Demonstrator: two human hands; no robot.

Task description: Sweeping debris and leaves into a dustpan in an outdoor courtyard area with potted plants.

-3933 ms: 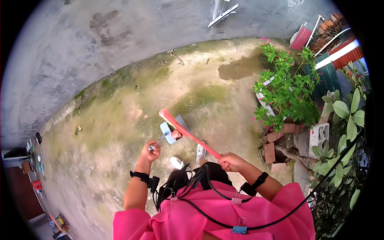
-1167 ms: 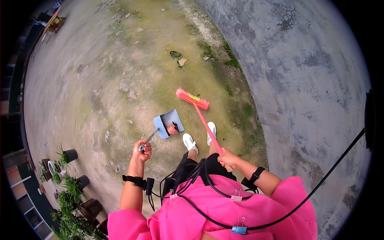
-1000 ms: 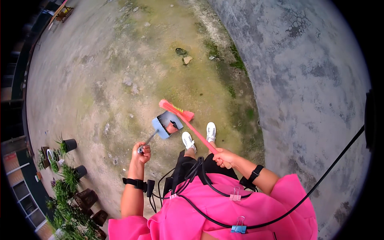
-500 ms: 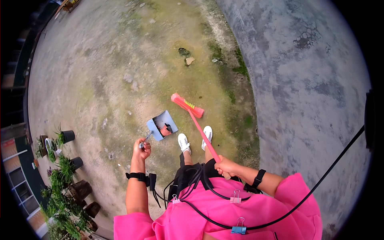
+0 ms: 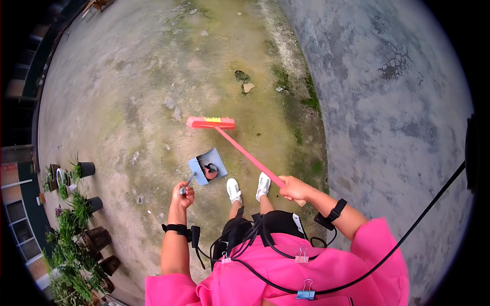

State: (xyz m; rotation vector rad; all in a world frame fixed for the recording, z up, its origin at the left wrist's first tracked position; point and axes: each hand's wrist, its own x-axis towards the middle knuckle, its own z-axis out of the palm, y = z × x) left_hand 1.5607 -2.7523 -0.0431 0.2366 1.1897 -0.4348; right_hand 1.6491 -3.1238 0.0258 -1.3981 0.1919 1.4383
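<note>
My left hand (image 5: 185,195) is wrapped round the handle of a blue-grey dustpan (image 5: 218,162), whose pan lies just ahead of my feet. Inside the pan rests some reddish and dark debris (image 5: 210,171). My right hand (image 5: 295,189) grips the pink handle of a broom (image 5: 250,157) near its wooden-coloured end. The broom head (image 5: 211,123), red with a yellow patch of bristles, is beyond the dustpan and apart from it; whether it touches the ground I cannot tell.
A grey concrete wall (image 5: 372,127) rises along the right, with moss at its foot. Farther ahead, a tan stone (image 5: 248,87) lies on the stained concrete ground (image 5: 132,102). Potted plants (image 5: 81,209) line the left. A black cable (image 5: 408,214) runs from my clothing to the right.
The broom head has swung left and slightly away, turning more crosswise. My right hand has moved a little forward and right. The dustpan has shifted slightly nearer to me.
</note>
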